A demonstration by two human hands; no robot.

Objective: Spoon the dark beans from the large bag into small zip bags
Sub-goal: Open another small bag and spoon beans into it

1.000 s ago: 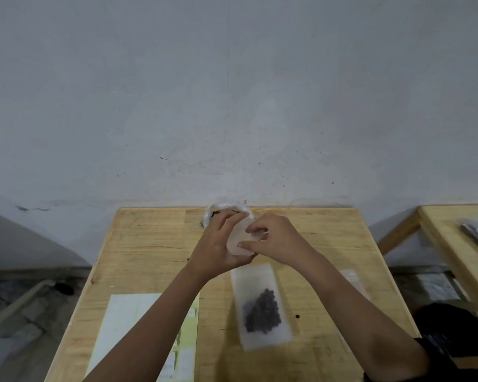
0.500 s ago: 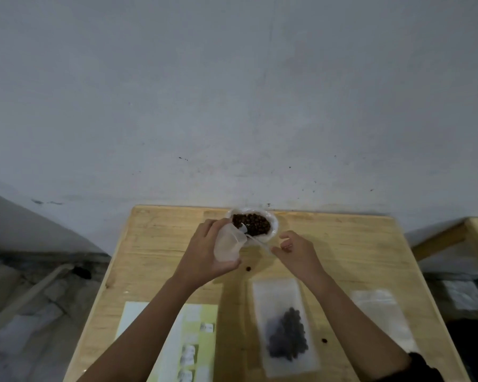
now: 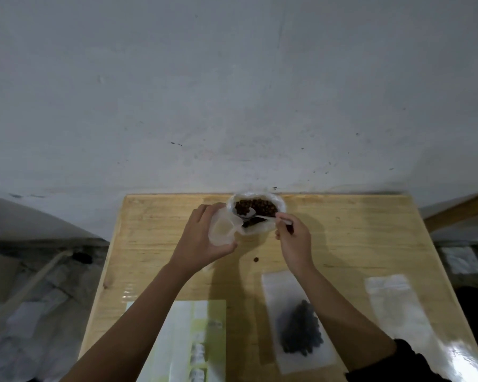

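Observation:
The large clear bag (image 3: 280,205) of dark beans (image 3: 255,206) stands open at the far edge of the wooden table (image 3: 356,232). My left hand (image 3: 202,238) holds an empty small zip bag (image 3: 222,228) with its mouth up, just left of the large bag. My right hand (image 3: 294,239) pinches the handle of a clear plastic spoon (image 3: 253,215), and the spoon's bowl lies in the beans. A filled small zip bag (image 3: 298,323) lies flat on the table, partly under my right forearm.
Another flat clear zip bag (image 3: 398,312) lies at the table's right side. A white and green printed sheet (image 3: 188,340) sits at the near left. One loose bean (image 3: 256,259) lies on the table. A second wooden table (image 3: 458,209) stands to the right, a grey wall behind.
My hands have come apart from the small bag. The left one keeps it beside the large bag. The right one has brought the spoon into the beans. The view has tilted down.

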